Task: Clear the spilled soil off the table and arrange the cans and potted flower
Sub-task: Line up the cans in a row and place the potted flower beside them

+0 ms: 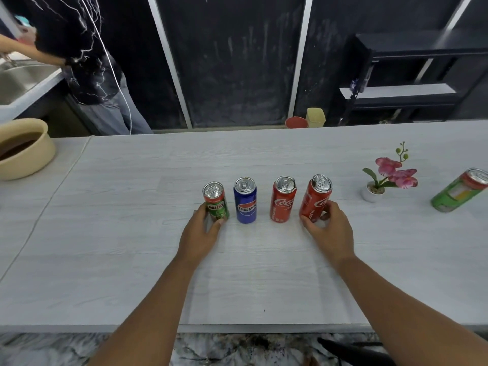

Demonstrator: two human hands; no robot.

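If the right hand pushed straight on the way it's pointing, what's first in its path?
The right hand grips the right-hand Coca-Cola can, so that comes first; beyond it, probably only bare table.

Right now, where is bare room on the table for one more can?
Bare table lies between the beige bowl and the Milo can. A smaller patch lies between the right Coca-Cola can and the potted orchid. Crowded: the can row, left hand and right hand gripping its ends.
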